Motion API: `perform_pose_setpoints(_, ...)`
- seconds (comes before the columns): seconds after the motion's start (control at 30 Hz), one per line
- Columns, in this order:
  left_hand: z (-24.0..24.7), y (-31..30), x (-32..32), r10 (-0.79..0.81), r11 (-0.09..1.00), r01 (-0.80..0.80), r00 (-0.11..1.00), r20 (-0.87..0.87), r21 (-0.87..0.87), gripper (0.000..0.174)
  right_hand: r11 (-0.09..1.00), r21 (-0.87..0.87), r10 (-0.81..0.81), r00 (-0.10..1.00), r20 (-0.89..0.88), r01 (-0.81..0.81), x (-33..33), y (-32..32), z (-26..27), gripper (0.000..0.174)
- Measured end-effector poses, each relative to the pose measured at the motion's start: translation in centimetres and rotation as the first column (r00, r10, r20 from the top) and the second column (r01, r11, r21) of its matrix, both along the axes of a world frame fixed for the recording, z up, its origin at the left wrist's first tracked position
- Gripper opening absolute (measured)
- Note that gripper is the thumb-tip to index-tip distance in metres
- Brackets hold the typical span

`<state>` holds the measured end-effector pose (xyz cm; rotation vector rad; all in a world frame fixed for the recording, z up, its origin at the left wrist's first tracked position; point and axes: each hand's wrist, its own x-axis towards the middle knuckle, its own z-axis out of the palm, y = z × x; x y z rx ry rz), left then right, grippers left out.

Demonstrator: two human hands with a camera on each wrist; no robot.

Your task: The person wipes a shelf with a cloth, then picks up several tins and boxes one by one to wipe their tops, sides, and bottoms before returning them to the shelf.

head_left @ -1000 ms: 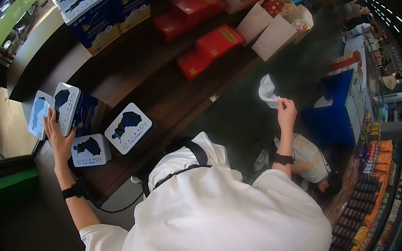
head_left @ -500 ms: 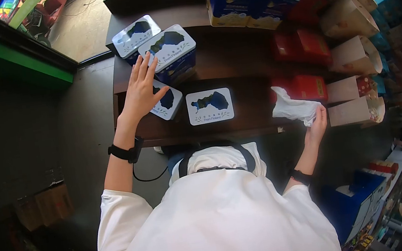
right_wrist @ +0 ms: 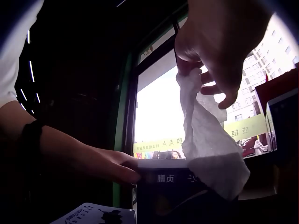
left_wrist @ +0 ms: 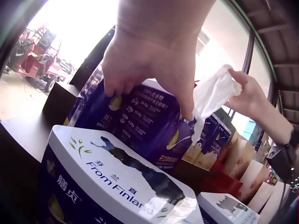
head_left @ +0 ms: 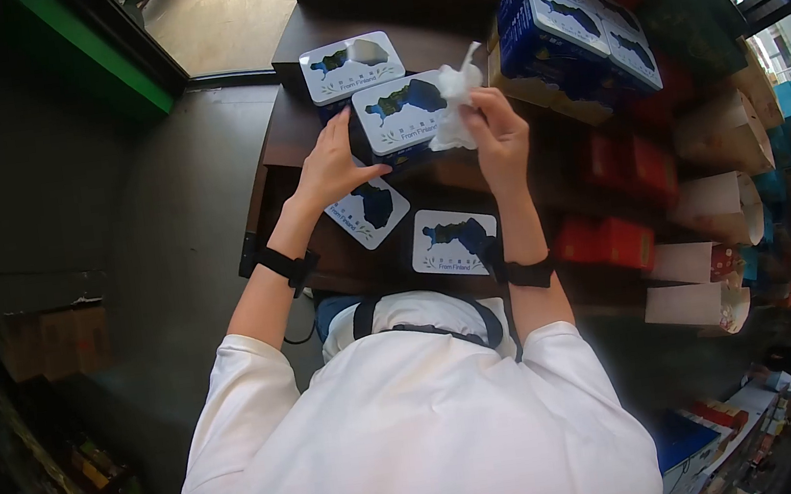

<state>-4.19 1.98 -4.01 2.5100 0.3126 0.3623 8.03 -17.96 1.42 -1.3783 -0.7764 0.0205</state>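
In the head view my left hand [head_left: 331, 164] is at the left side of a blue tin with a white lid [head_left: 396, 116]. The left wrist view has its fingers and thumb [left_wrist: 185, 100] spread around the tin's side [left_wrist: 140, 126]. My right hand [head_left: 503, 140] pinches a crumpled white cloth [head_left: 454, 109] over the lid's right edge. In the right wrist view the cloth [right_wrist: 210, 144] hangs down from the fingers, in front of the tin [right_wrist: 168, 196]. Whether it touches the lid is unclear.
Another tin [head_left: 352, 67] stands behind on the left; two more, one tilted [head_left: 373, 212] and one straight [head_left: 454, 242], are nearer my body. Stacked tins [head_left: 568, 23], red boxes [head_left: 604, 243] and paper bags [head_left: 684, 305] are to the right on the dark shelf [head_left: 302, 125].
My right hand has brought the cloth leftward from beside the red boxes to the tin. My left hand has moved from the lid's corner to the tin's side. The head view has shifted.
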Motion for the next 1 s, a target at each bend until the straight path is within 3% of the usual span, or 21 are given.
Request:
perform_pose_setpoints(0.07,-0.6,-0.1,0.9,0.009,0.999,-0.010,1.000,-0.014,-0.044,0.102,0.964,-0.267,0.081,0.954,0.289,-0.001,-1.5,3.0,0.1,0.012)
perform_pose_setpoints(0.13,-0.9,-0.3,1.4,0.026,0.969,-0.016,0.999,0.036,-0.245,0.100,0.844,-0.504,0.151,0.821,0.550,0.182,-2.0,4.8,-1.9,0.010)
perform_pose_setpoints(0.17,-2.8,-0.4,1.5,0.098,0.985,-0.087,0.993,0.072,-0.147,0.098,0.838,-0.519,0.165,0.826,0.539,0.171,-1.8,4.8,-2.6,0.010)
perform_pose_setpoints(0.23,-3.5,-0.6,1.4,0.111,0.980,-0.088,0.986,0.124,-0.176,0.099,0.865,-0.473,0.128,0.837,0.532,0.168,-1.3,4.6,-3.4,0.009)
perform_pose_setpoints(0.33,-4.5,-0.8,1.2,0.107,0.969,-0.060,0.976,0.190,-0.239,0.100,0.900,-0.378,-0.047,0.911,0.410,0.217,1.0,2.8,-4.0,0.014)
perform_pose_setpoints(0.4,-5.0,-1.0,1.3,0.105,0.957,-0.040,0.971,0.215,-0.286,0.100,0.844,-0.345,-0.262,0.877,0.402,0.410,2.9,0.6,-5.6,0.012)
perform_pose_setpoints(0.43,-5.3,-1.1,1.2,0.106,0.955,-0.037,0.969,0.223,-0.295,0.100,0.832,-0.348,-0.407,0.901,0.147,0.433,3.5,-0.5,-6.1,0.011)
perform_pose_setpoints(0.47,-5.6,-1.3,1.3,0.107,0.952,-0.031,0.966,0.234,-0.304,0.100,0.814,-0.358,-0.525,0.843,-0.115,0.458,4.1,-1.8,-6.4,0.011)
perform_pose_setpoints(0.53,-5.9,-1.7,1.2,0.134,0.956,-0.057,0.957,0.256,-0.287,0.101,0.825,-0.123,-0.561,0.775,-0.291,0.551,5.4,-4.2,-6.8,0.014)
perform_pose_setpoints(0.6,-5.9,-1.9,1.2,0.170,0.960,-0.084,0.932,0.319,-0.267,0.099,0.816,-0.114,-0.548,0.697,-0.462,0.567,5.7,-7.0,-6.5,0.018)
perform_pose_setpoints(0.73,-6.4,-1.8,1.4,0.144,0.975,-0.090,0.952,0.272,-0.203,0.101,0.810,-0.118,-0.532,0.636,-0.559,0.574,4.0,-8.7,-4.4,0.025)
perform_pose_setpoints(0.8,-6.4,-1.8,1.5,0.147,0.969,-0.088,0.957,0.249,-0.233,0.103,0.846,-0.148,-0.506,0.683,-0.527,0.513,2.4,-7.6,-3.3,0.027)
perform_pose_setpoints(0.87,-6.4,-1.9,1.4,0.167,0.959,-0.104,0.958,0.231,-0.262,0.103,0.865,-0.253,-0.492,0.832,-0.255,0.434,1.3,-6.7,-4.3,0.029)
perform_pose_setpoints(0.93,-6.4,-1.9,1.4,0.170,0.959,-0.106,0.957,0.233,-0.263,0.103,0.848,-0.439,-0.298,0.952,0.069,0.297,-0.1,-4.4,-3.8,0.028)
perform_pose_setpoints(1.0,-6.4,-1.9,1.3,0.174,0.950,-0.110,0.964,0.201,-0.294,0.102,0.812,-0.548,-0.180,0.979,0.097,0.204,-0.7,-2.0,-4.3,0.031)
